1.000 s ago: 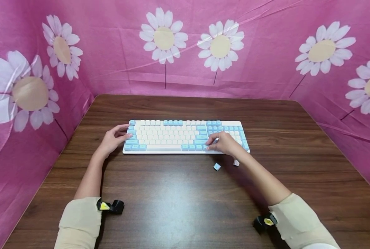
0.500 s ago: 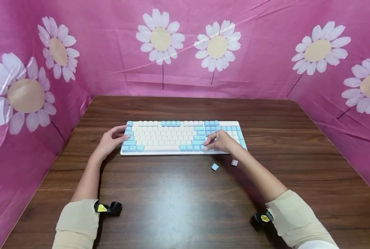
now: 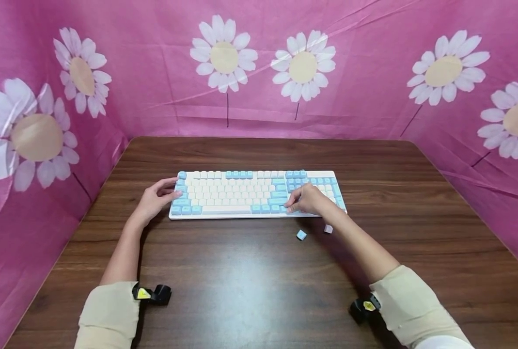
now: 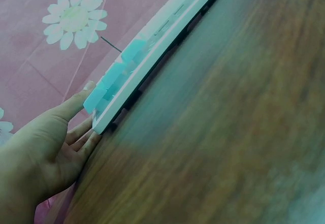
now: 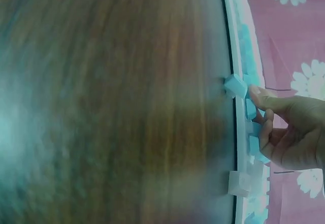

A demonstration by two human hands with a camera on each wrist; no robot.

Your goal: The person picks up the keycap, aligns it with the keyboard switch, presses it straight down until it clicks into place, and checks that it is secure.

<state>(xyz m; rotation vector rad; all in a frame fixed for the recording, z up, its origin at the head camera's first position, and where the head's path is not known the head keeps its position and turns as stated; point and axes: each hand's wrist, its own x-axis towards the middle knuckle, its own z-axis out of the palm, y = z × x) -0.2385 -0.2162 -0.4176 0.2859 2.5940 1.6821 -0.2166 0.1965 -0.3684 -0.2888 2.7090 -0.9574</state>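
A white and light-blue keyboard (image 3: 224,194) lies on the brown wooden table. My left hand (image 3: 154,201) holds its left end, the thumb over the blue keys and the other fingers along the side, as the left wrist view shows. My right hand (image 3: 311,199) is bent over the lower right keys, pinching a blue keycap (image 5: 251,109) between thumb and fingers; the fingers partly hide it. Two loose keycaps lie in front of the keyboard: a blue keycap (image 3: 301,235) and a pale keycap (image 3: 328,229) close to the right forearm.
The wooden table (image 3: 241,286) extends all round the keyboard. Behind and beside it hangs a pink cloth (image 3: 154,63) printed with white daisies. Each forearm wears a black strap-on mount, a left mount (image 3: 160,293) and a right mount (image 3: 359,310).
Both hands keep nearly the same places on the keyboard. The whole head view has shifted slightly; the loose keycaps stay where they lie.
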